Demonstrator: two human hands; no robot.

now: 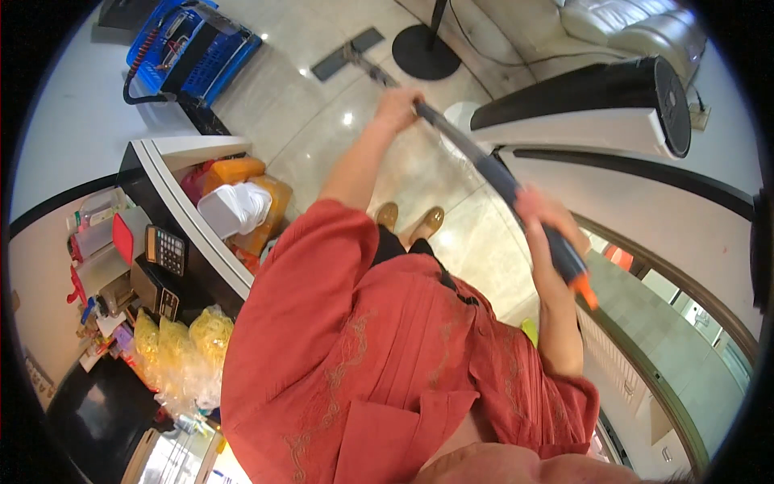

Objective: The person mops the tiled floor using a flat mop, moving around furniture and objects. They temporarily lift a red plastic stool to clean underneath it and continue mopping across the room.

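A long flat mop runs slantwise across the view, and both my hands are closed round its grey handle (459, 139). My left hand (397, 109) grips it low, near the joint. Higher up, close to the orange tip (584, 292), my right hand (552, 218) wraps round the thicker dark part. The mop's flat dark head (347, 54) lies on the shiny tiled floor (322, 129), near a round black stand base (426, 52). Some fingers of each hand are hidden behind the handle.
A blue plastic basket (193, 60) stands at the far left. To my left, a counter holds a calculator (165, 249) and yellow-filled plastic bags (211, 339); its open shelf holds a white container (234, 208). A tall black-and-white appliance (580, 101) and a cable lie right.
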